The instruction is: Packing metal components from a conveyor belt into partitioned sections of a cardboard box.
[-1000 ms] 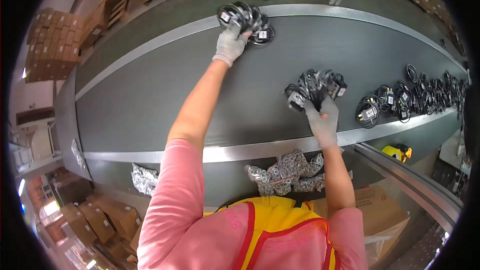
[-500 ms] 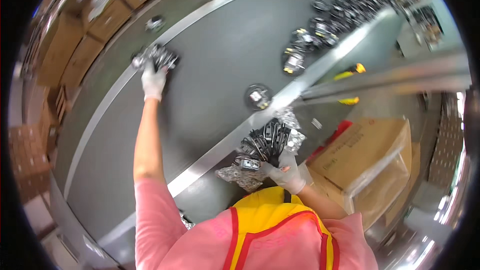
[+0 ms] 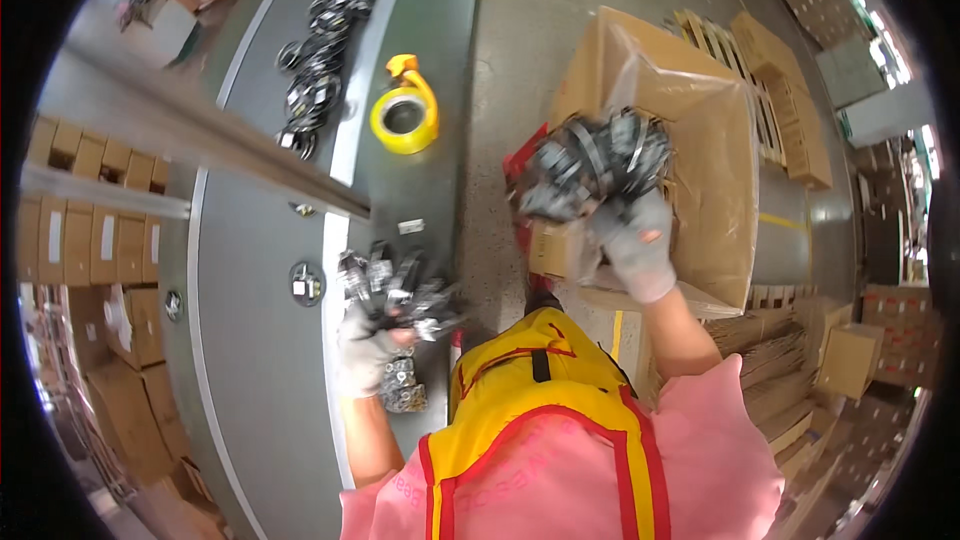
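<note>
My left hand [image 3: 366, 352], in a pale glove, is closed around a bunch of black cables [image 3: 400, 285], some in shiny clear plastic, above the conveyor's near ledge. Just below that hand lies another clear plastic packet [image 3: 404, 387]. My gloved right hand [image 3: 638, 248] grips a second bunch of black cables [image 3: 600, 155], blurred by motion, over the near left part of an open cardboard box [image 3: 712, 200]. A clear plastic liner [image 3: 655, 70] shows at the box's far side. How deep the box's contents go is hidden behind my right hand.
The grey conveyor belt [image 3: 262, 340] runs along my left, with a long row of coiled black cables [image 3: 325, 60] on it. A yellow tape roll [image 3: 404, 122] with a dispenser sits on the ledge. A metal post [image 3: 220, 130] crosses at left. Flattened cardboard [image 3: 775, 360] is stacked at right.
My view has turned right, toward the box. My left hand has come back from the belt's far edge with cables; my right hand has carried its bunch from the ledge to over the box.
</note>
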The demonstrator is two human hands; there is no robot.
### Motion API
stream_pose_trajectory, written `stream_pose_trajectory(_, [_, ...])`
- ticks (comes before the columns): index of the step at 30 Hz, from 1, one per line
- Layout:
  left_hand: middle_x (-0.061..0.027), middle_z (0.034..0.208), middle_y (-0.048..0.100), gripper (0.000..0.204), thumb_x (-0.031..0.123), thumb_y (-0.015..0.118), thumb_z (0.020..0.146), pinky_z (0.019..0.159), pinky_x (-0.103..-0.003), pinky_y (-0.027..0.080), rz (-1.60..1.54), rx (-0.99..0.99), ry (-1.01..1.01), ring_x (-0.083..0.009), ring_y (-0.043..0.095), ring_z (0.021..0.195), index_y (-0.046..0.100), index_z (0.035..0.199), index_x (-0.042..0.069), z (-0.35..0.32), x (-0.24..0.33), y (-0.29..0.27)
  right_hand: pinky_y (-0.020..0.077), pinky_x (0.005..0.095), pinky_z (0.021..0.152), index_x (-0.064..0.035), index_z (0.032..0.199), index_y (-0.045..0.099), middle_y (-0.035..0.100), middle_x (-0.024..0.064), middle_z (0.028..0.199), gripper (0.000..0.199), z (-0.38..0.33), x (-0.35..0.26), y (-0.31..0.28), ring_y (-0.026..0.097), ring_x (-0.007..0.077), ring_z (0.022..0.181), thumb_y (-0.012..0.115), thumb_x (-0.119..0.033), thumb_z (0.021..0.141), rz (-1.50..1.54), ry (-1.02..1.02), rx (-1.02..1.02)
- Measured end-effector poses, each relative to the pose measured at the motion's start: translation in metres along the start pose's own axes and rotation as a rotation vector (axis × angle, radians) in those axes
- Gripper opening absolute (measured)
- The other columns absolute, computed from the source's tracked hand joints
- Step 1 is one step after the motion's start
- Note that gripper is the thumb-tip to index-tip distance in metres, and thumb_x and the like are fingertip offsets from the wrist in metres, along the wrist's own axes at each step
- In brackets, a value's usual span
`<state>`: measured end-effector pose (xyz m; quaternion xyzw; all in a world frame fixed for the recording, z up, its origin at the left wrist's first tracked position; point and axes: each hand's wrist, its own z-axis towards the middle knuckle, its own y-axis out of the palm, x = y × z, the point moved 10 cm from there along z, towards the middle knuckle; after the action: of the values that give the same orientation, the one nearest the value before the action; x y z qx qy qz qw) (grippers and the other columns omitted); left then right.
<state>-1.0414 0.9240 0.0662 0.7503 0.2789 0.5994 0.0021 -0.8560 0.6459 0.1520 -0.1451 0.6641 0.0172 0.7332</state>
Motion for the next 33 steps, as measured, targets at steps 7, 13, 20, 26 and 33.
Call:
stream_pose_trajectory(7, [-0.0025, 0.103, 0.06, 0.068, -0.015, 0.068, 0.069, 0.08, -0.026, 0.048, 0.282, -0.764, -0.218, -0.0112, 0.055, 0.092, 0.044, 0.132, -0.001, 0.054, -0.043, 0.304, 0.0376, 0.0233, 0.042, -0.0012, 0.094, 0.054, 0.057, 0.0034, 0.063, 0.021, 0.06, 0.109, -0.201, 0.05, 0.0099, 0.047, 0.066, -0.008, 0.078, -0.037, 0.179, 0.422])
stream_pose_trajectory(13, [-0.0142, 0.088, 0.065, 0.042, 0.003, 0.069, 0.075, 0.06, -0.033, 0.051, 0.92, -0.884, -0.295, -0.021, 0.062, 0.067, 0.056, 0.115, -0.001, 0.135, -0.199, 0.434, 0.0399, 0.0268, 0.045, -0.0046, 0.086, 0.059, 0.06, 0.003, 0.067, 0.02, 0.065, 0.282, -0.287, 0.051, 0.0115, 0.049, 0.073, -0.01, 0.072, -0.18, 0.334, 0.458])
stream_pose_trajectory(20, [-0.0237, 0.115, 0.061, 0.044, 0.012, 0.065, 0.075, 0.094, -0.04, 0.046, 1.479, -0.524, -0.445, -0.0376, 0.057, 0.112, 0.058, 0.117, 0.002, 0.194, -0.352, 0.335, 0.0438, 0.0306, 0.061, -0.0055, 0.093, 0.061, 0.063, 0.0075, 0.079, 0.023, -0.012, 0.386, -0.269, 0.057, 0.0181, 0.066, 0.067, -0.009, 0.072, -0.184, 0.784, 0.278])
stream_pose_trajectory(26, [-0.0096, 0.101, 0.067, 0.04, 0.001, 0.069, 0.075, 0.077, -0.037, 0.052, 0.849, -0.103, -0.671, -0.0237, 0.065, 0.087, 0.057, 0.114, 0.002, 0.173, -0.336, 0.315, 0.0466, 0.0379, 0.086, -0.004, 0.108, 0.06, 0.066, 0.0168, 0.102, 0.038, -0.031, 0.399, -0.267, 0.063, 0.0296, 0.097, 0.069, -0.017, 0.073, -0.208, 0.92, 0.241])
stream_pose_trajectory(33, [-0.0079, 0.08, 0.06, 0.042, 0.003, 0.065, 0.084, 0.047, -0.032, 0.05, 0.36, 0.128, -0.684, -0.0186, 0.061, 0.059, 0.044, 0.121, 0.003, 0.173, -0.353, 0.307, 0.0477, 0.0305, 0.051, -0.0026, 0.102, 0.055, 0.063, 0.0085, 0.088, 0.027, -0.011, 0.374, -0.25, 0.063, 0.0161, 0.061, 0.064, -0.009, 0.078, -0.317, 0.543, 0.361])
